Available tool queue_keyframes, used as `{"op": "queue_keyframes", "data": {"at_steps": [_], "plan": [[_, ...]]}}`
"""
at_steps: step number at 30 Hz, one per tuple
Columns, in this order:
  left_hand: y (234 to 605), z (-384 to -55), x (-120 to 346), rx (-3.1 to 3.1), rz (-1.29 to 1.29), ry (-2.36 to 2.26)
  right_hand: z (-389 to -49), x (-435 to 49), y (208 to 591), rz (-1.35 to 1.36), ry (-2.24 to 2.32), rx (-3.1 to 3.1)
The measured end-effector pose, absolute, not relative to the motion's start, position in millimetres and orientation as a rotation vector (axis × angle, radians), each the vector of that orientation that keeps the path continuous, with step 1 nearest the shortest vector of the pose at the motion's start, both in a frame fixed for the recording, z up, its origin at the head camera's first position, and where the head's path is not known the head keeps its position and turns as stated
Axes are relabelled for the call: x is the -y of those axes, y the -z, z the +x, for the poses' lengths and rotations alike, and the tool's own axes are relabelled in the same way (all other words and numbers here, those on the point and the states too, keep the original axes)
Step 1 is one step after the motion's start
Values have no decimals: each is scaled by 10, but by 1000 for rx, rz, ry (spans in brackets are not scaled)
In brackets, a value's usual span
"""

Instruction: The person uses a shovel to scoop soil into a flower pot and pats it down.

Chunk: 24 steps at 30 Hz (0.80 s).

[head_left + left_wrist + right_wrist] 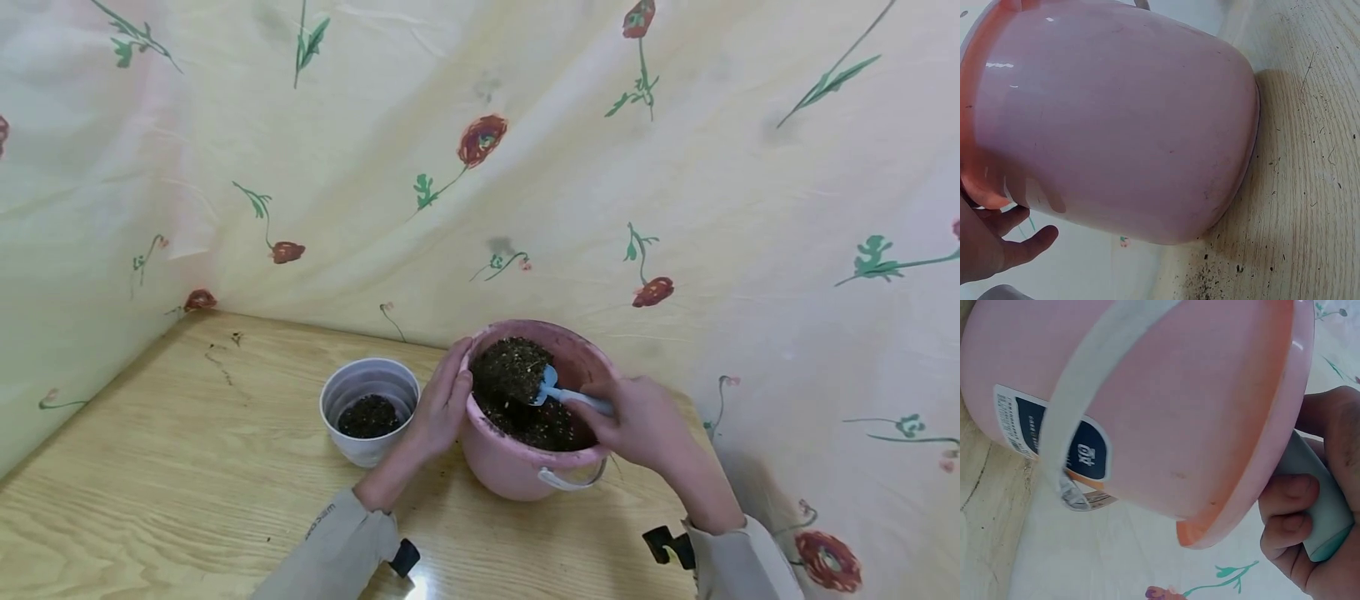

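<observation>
A pink bucket point(502, 467) of dark soil point(543, 425) stands on the table. My left hand point(442, 400) holds its left rim; in the left wrist view some fingers point(1029, 244) show low beside the bucket wall, the rest partly hidden. Inside the bucket, my right hand point(637, 417) grips the handle of a light blue trowel point(551, 383), its blade heaped with soil point(513, 367). The right wrist view shows fingers curled round the trowel handle point(1319, 500); the blade is hidden behind the rim. Left of the bucket sits a white pot point(360, 450) with some soil point(367, 417) at its bottom.
A white bail handle point(566, 481) hangs at the bucket's front. Soil crumbs point(1207, 278) lie on the wooden table point(187, 467). Flowered cloth point(360, 167) covers the walls behind and at the sides.
</observation>
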<state>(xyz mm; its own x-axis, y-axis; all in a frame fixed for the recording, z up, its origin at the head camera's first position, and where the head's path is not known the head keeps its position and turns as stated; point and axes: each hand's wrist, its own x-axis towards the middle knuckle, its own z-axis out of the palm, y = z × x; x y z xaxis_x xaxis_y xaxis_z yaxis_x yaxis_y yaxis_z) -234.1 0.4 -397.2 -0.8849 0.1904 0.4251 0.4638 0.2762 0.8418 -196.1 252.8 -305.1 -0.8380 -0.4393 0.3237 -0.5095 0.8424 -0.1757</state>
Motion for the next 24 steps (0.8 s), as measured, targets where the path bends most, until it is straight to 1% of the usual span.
{"op": "queue_keyframes", "data": {"at_steps": [10,24], "plan": [[3989,-2348,-1,2290,-623,1642,-1886,-2582,3153,674,-482,2598],[3993,-2340,1,2287,-624,1651,-1828,-2581,3152,688,-480,2578]]}}
